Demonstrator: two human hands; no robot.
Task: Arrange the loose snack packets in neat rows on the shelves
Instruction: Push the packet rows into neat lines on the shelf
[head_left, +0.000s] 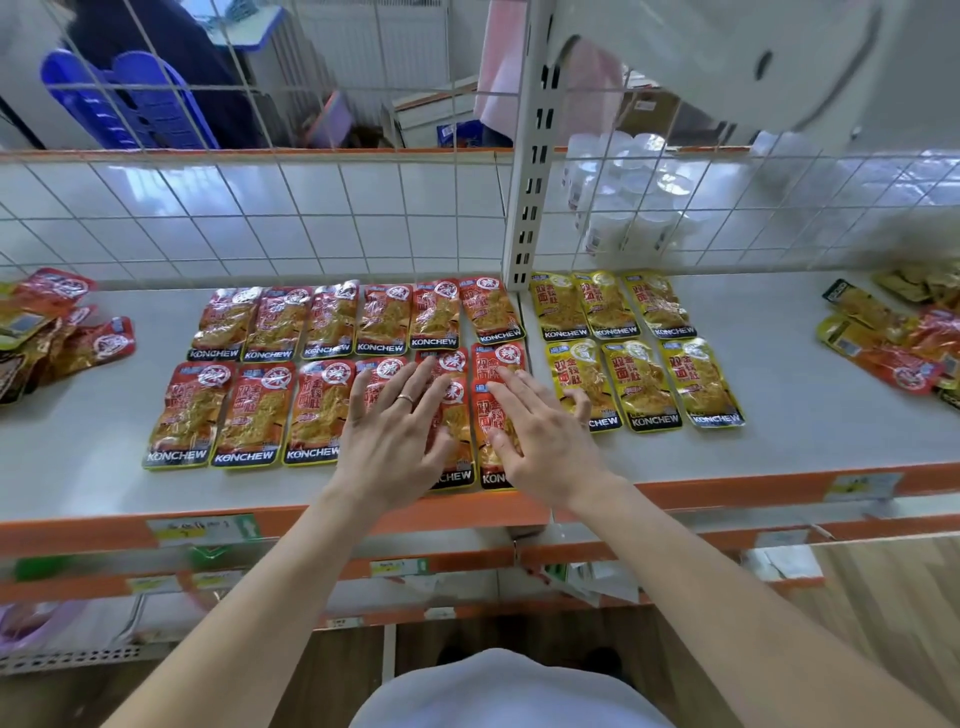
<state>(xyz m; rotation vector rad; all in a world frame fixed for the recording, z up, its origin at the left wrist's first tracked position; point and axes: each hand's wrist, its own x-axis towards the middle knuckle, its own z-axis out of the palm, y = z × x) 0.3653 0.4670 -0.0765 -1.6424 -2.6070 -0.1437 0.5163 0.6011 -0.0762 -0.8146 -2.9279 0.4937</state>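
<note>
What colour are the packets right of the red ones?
Yellow. The head view shows the yellow packets best.

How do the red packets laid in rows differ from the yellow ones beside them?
The red packets are red-fronted, the yellow packets yellow. The red back row holds six, the yellow back row three. Red lies left of the shelf upright, yellow right of it. The left hand and right hand rest mostly on red. Both sets lie flat, face up, marked KONCHEW.
</note>
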